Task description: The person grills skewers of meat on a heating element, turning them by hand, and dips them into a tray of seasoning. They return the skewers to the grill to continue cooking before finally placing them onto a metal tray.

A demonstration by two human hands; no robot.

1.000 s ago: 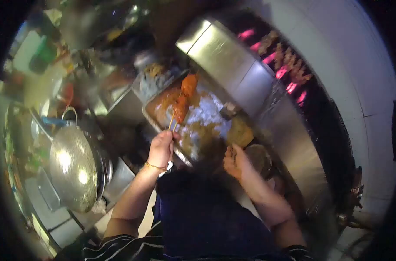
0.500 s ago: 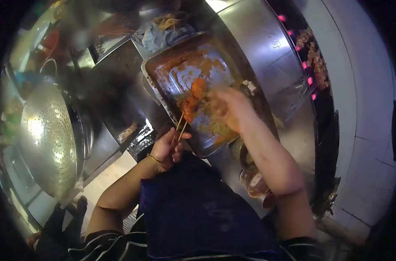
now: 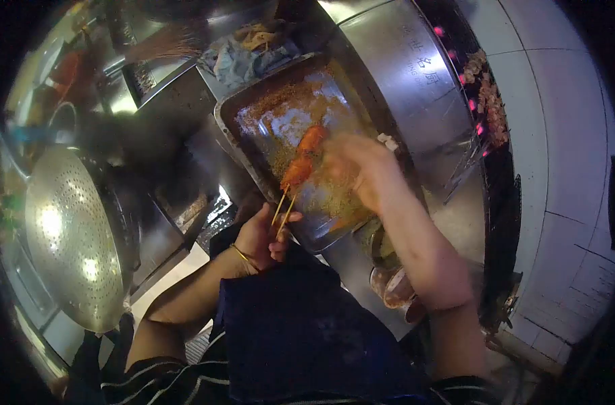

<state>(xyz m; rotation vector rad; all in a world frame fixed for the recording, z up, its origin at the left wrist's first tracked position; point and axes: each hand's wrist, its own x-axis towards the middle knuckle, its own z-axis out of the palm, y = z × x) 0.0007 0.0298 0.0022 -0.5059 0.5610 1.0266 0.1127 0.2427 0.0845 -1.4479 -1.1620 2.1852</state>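
Note:
Two thin wooden skewers [image 3: 280, 214] are pinched in my left hand [image 3: 260, 236], which is at the near left edge of a metal tray [image 3: 227, 121]. Reddish-orange meat [image 3: 302, 159] sits on their far ends, over the tray. Brown and yellowish powder [image 3: 297, 94] coats much of the tray's bottom. My right hand [image 3: 361, 165] hangs over the right side of the tray, beside the meat. Motion smears its fingers, and whether they hold anything cannot be made out.
A large perforated metal strainer [image 3: 74, 236] is at the left. A crumpled cloth [image 3: 250, 54] lies beyond the tray. Jars [image 3: 392, 287] stand below my right forearm. More skewered meat [image 3: 490, 104] lies by a row of glowing red spots at the right.
The meat has turned slightly, and its two pieces show more clearly. My right hand is still over the tray, blurred. The whole view has shifted a little.

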